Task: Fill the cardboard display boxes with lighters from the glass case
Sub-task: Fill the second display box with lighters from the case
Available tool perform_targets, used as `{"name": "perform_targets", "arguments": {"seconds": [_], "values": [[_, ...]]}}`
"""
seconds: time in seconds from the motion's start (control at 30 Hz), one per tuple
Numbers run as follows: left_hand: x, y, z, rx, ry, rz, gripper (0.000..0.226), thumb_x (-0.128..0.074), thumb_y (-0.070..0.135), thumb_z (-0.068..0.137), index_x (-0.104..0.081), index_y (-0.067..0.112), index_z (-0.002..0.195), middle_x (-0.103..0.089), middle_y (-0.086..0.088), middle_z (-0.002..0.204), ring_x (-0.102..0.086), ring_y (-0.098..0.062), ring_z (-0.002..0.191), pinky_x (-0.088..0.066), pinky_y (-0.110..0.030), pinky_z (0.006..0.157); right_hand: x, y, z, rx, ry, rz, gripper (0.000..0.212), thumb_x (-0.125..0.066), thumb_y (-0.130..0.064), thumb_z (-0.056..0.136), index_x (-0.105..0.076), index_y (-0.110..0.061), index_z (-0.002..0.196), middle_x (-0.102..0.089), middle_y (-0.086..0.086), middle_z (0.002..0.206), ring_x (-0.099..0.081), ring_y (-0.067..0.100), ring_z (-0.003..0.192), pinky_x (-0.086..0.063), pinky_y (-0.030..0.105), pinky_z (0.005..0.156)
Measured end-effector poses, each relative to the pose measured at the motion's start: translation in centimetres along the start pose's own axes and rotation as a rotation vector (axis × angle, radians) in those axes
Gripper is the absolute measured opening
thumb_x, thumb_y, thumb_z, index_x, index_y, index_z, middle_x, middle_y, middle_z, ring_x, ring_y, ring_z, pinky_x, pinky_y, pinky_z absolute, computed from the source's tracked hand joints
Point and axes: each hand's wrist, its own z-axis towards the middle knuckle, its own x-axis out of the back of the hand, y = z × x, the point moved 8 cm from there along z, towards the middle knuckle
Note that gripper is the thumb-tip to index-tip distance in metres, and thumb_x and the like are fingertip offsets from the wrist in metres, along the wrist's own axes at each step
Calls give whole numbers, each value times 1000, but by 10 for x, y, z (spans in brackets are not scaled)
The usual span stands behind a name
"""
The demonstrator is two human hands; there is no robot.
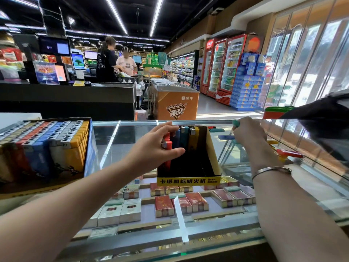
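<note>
Lighters (pixel 180 138) stand in the box (pixel 211 157) — my left hand (pixel 162 146) steadies them, fingers spread; my right hand (pixel 248 134) pinches 1 teal lighter (pixel 235 123) — seat it upright beside the row.

A yellow-fronted cardboard display box (pixel 188 167) sits just beyond the left hand (pixel 160 142), holding a few upright lighters (pixel 181 138) under its fingers. A full box (pixel 43 148) stands farther left; loose lighters (pixel 290 153) lie beside the right hand (pixel 247 133).
</note>
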Motion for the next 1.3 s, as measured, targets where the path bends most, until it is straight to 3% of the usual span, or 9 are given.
{"name": "perform_targets", "arguments": {"seconds": [0.17,0.3,0.4,0.57,0.83,1.0,1.1,1.2,1.3], "values": [[1,-2,-7,-40,-54,24,79,-62,71,58,-42,42,128,-22,30,140,-38,-12,128,-49,-41,95,-11,16,2,-36,-143,-93,26,-55,-10,89,-56,-4,113,-58,18,109,-56,35,104,-44,36,79],[0,-2,-9,-51,-88,69,80,-60,73,57,-39,44,128,-16,34,138,-33,-11,128,-47,-44,97,-17,21,-3,-61,-197,-139,23,-64,-1,80,-60,2,103,-54,15,87,-52,31,87,-43,35,73],[-1,-1,-10,-47,-95,77,79,-59,73,57,-38,44,127,-16,34,137,-33,-11,128,-46,-47,98,-18,20,-8,-62,-232,-140,19,-59,3,81,-58,4,100,-45,10,72,-50,29,82,-41,34,68],[0,-1,-11,-37,-112,78,78,-58,70,59,-38,41,129,-16,24,148,-32,-15,131,-45,-48,97,-17,18,-15,-43,-285,-157,31,-60,0,82,-54,4,113,-50,15,94,-49,28,87,-39,32,70],[0,-2,-11,-33,-121,88,78,-57,70,60,-38,41,130,-16,26,147,-31,-10,129,-45,-46,98,-14,19,-23,-34,-347,-200,36,-57,0,82,-50,2,118,-48,14,96,-47,26,88,-38,32,70],[0,-2,-11,-35,-119,99,78,-56,70,60,-37,41,129,-18,29,143,-37,-15,127,-47,-46,96,-10,25,-11,-83,-246,-92,29,-51,-7,90,-50,2,117,-50,16,98,-49,30,91,-41,37,78],[1,-2,-12,-37,-115,102,76,-56,70,60,-37,43,128,-20,29,143,-38,-16,126,-47,-47,96,1,40,0,-207,-109,-15,37,-50,-4,89,-44,3,125,-51,21,119,-50,38,110,-42,43,85],[1,0,-13,-45,-115,92,75,-57,67,62,-37,41,129,-21,30,139,-39,-16,125,-47,-46,96,-9,48,2,-262,-148,-90,49,-50,-5,89,-35,2,135,-44,24,132,-45,40,119,-42,48,97],[2,1,-12,-49,-112,82,74,-58,63,64,-38,38,131,-24,24,142,-40,-16,124,-48,-46,95,-21,48,1,-220,-193,-130,37,-50,-7,90,-47,3,125,-49,23,125,-47,38,114,-41,48,99]]}}
